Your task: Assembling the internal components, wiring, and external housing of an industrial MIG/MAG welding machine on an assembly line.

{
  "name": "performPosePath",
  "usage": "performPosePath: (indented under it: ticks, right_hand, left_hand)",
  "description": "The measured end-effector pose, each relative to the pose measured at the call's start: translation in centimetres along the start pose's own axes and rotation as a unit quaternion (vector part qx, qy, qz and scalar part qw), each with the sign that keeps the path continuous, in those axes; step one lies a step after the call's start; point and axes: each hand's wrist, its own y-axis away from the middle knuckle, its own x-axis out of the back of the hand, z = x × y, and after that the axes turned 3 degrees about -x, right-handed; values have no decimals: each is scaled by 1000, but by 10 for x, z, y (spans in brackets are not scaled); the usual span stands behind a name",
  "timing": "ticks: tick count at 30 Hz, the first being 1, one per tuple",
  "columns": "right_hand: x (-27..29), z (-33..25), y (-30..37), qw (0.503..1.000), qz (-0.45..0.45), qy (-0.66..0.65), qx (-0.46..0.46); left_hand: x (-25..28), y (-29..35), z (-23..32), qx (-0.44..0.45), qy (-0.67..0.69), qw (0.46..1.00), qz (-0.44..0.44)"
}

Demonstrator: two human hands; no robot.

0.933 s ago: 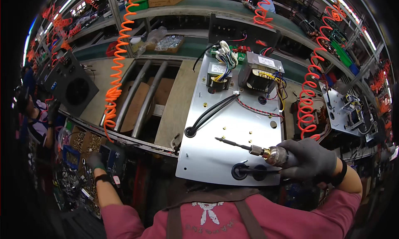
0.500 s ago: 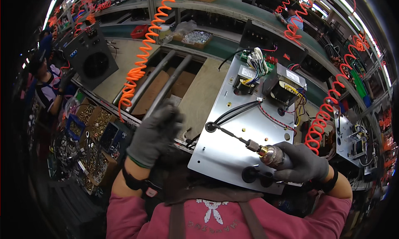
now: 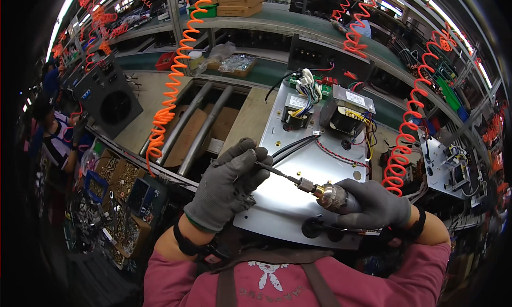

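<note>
My right hand (image 3: pixel 376 204), in a grey glove, is wrapped round a power screwdriver (image 3: pixel 336 197) held low over a silver metal panel (image 3: pixel 288 200). Its long thin bit (image 3: pixel 280 172) points left. At the bit's tip is my gloved left hand (image 3: pixel 226 181), fingers curled and drawn together; what they pinch, if anything, is too small to make out. The panel carries a small transformer (image 3: pixel 296 115), a larger transformer (image 3: pixel 344 115), bundled wires (image 3: pixel 306 85) and a twisted red-black wire (image 3: pixel 338 156). Black cables (image 3: pixel 293 147) run toward my left fingers, which cover the grommet hole there.
Bins of screws (image 3: pixel 125 181) stand at the left. Metal rollers (image 3: pixel 205 128) cross a gap in the bench. Orange coiled hoses (image 3: pixel 170 99) hang down on both sides. A co-worker (image 3: pixel 53 128) is at far left beside a black speaker-like cabinet (image 3: pixel 113 99). Another panel (image 3: pixel 445 165) lies right.
My left hand has come right and in to the screwdriver bit's tip. The screwdriver has shifted slightly left, and the whole view has moved a little.
</note>
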Motion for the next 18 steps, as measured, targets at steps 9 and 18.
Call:
performPosePath:
  ticks: [9,18]
  right_hand:
    - [-5,-5,-1,999,24,-12,-21]
    - [5,9,24,989,139,-58,-6]
  left_hand:
    - [-14,3,-8,-161,-99,981,44]
    - [98,50,2,-178,-323,928,44]
